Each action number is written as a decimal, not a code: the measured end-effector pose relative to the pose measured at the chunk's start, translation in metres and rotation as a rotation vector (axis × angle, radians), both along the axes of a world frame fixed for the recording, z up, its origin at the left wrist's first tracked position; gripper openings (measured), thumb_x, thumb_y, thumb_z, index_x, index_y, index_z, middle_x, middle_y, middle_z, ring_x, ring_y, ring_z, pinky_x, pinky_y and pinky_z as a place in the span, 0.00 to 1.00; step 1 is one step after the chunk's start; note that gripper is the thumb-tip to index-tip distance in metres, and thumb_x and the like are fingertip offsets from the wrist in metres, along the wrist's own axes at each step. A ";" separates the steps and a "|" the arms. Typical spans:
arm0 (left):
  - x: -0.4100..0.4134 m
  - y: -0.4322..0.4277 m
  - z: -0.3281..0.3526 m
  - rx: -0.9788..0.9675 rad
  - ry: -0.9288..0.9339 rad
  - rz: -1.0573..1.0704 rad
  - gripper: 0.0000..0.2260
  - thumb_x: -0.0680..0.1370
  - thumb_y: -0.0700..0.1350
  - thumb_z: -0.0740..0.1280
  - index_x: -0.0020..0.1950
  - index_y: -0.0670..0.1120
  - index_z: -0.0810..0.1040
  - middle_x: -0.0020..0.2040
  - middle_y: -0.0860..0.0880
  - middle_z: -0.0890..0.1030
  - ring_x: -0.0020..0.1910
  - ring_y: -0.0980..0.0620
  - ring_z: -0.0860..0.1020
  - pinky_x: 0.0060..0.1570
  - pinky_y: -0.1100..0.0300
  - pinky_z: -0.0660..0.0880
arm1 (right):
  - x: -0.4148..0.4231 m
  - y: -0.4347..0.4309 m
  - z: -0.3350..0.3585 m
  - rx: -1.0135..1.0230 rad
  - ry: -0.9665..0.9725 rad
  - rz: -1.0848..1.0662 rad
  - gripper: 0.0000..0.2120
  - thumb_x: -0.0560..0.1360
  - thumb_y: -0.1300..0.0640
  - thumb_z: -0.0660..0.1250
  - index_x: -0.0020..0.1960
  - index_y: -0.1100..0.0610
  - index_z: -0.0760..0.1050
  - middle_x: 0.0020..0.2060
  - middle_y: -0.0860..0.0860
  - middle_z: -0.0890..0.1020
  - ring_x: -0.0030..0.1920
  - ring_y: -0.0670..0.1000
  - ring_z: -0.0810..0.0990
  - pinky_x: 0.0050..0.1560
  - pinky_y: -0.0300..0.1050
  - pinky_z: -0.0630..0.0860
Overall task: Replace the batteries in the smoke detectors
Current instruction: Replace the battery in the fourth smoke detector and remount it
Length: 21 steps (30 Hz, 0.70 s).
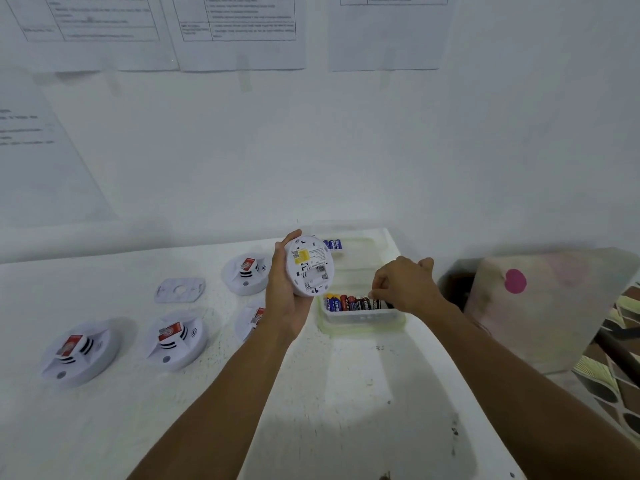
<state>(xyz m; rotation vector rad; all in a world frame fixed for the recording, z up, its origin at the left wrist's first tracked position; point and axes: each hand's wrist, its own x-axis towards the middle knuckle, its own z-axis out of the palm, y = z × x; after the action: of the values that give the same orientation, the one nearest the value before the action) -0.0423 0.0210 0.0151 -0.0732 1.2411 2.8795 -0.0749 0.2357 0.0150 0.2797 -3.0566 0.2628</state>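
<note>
Cradling the smoke detector back-up, your left grip clasps it; right grip pinches a battery in the tub.

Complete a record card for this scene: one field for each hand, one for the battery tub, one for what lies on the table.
Left hand: grips a smoke detector, underside to camera, battery bay open
Right hand: fingers curled onto the batteries; pinch unclear
Tub: clear plastic, holds the row of batteries
Table: four other detectors, one partly behind the left arm; one mounting plate
</note>
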 end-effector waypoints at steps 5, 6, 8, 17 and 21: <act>-0.006 -0.004 -0.002 0.005 0.003 0.004 0.18 0.83 0.56 0.54 0.64 0.51 0.76 0.62 0.46 0.80 0.66 0.43 0.75 0.67 0.44 0.69 | -0.002 0.001 0.001 -0.016 0.017 -0.029 0.10 0.72 0.40 0.70 0.38 0.46 0.81 0.33 0.43 0.83 0.40 0.44 0.77 0.48 0.49 0.56; -0.007 -0.005 -0.002 0.003 0.002 0.005 0.18 0.82 0.56 0.54 0.64 0.51 0.76 0.62 0.46 0.80 0.66 0.42 0.74 0.67 0.44 0.70 | -0.002 0.001 0.003 -0.033 0.020 -0.032 0.10 0.72 0.41 0.70 0.39 0.46 0.81 0.34 0.43 0.83 0.41 0.44 0.77 0.49 0.50 0.56; -0.009 -0.007 0.001 0.006 -0.001 0.003 0.18 0.81 0.57 0.56 0.64 0.51 0.76 0.64 0.45 0.79 0.67 0.42 0.73 0.69 0.43 0.68 | -0.006 0.001 0.009 -0.112 0.022 -0.024 0.08 0.73 0.42 0.70 0.41 0.45 0.81 0.36 0.41 0.82 0.42 0.43 0.76 0.51 0.49 0.59; -0.029 -0.029 0.005 0.009 -0.028 -0.024 0.20 0.80 0.57 0.57 0.67 0.50 0.74 0.62 0.45 0.80 0.61 0.45 0.77 0.64 0.45 0.71 | -0.073 -0.030 0.033 -0.436 -0.034 0.043 0.02 0.74 0.53 0.71 0.44 0.51 0.82 0.38 0.49 0.85 0.38 0.48 0.82 0.38 0.40 0.75; -0.037 -0.038 0.007 0.027 -0.046 -0.039 0.19 0.81 0.56 0.56 0.66 0.50 0.75 0.61 0.45 0.81 0.61 0.45 0.77 0.63 0.46 0.72 | -0.114 -0.047 0.029 -0.370 -0.139 0.016 0.04 0.72 0.57 0.73 0.47 0.54 0.82 0.40 0.51 0.85 0.42 0.50 0.83 0.46 0.44 0.79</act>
<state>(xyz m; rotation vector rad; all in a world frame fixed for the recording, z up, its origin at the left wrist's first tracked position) -0.0794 -0.0166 0.0221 -0.1127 1.1817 2.8441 -0.1887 0.1888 0.0436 0.2715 -3.0541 0.8681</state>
